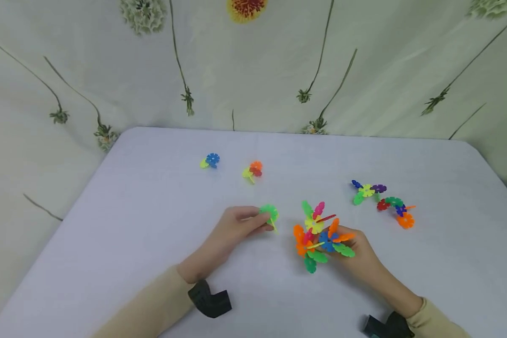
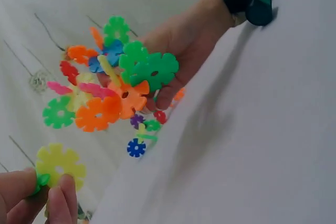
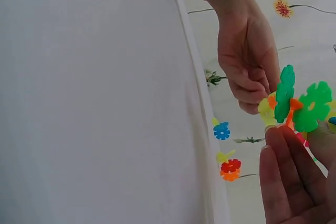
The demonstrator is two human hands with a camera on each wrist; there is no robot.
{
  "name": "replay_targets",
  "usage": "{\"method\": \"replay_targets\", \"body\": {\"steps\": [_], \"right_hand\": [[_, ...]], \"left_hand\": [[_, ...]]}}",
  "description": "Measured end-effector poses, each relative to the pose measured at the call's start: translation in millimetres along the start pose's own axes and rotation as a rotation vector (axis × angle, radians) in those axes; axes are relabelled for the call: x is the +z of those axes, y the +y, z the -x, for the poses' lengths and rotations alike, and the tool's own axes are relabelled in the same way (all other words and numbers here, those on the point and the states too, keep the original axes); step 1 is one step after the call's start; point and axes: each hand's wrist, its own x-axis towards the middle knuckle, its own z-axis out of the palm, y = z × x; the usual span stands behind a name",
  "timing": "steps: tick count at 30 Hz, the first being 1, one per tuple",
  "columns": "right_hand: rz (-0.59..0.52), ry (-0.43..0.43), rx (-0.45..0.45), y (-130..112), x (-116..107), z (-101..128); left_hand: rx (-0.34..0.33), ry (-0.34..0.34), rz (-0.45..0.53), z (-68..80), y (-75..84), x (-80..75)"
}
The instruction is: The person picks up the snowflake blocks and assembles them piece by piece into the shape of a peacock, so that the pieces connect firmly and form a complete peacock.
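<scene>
The left hand pinches a small green-and-yellow snowflake piece between thumb and fingertips, holding it just above the white table and a short way left of the right hand. The right hand grips a large multicoloured snowflake cluster, fingers curled behind it, and holds it upright. Beyond the left hand lie a blue-and-yellow pair and an orange-red-yellow trio; a curved chain of pieces lies beyond the right hand.
</scene>
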Motion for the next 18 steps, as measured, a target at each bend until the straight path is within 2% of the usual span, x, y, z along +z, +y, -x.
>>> {"method": "replay_targets", "body": {"steps": [5,9,13,18], "right_hand": [[0.056,-0.006,0.022,-2,2,2],[0.133,0.001,-0.048,-2,2,2],[0.22,0.025,-0.14,-1,5,1],[0.295,0.048,-0.179,-1,4,1]], "left_hand": [[0.081,0.072,-0.088,-16.9,-2.4,15.2],[0.114,0.095,-0.115,-26.1,-5.5,24.6],[0.142,0.1,-0.126,-26.3,-4.2,32.8],[0.173,0.114,-0.144,-20.7,-1.0,35.9]]}}
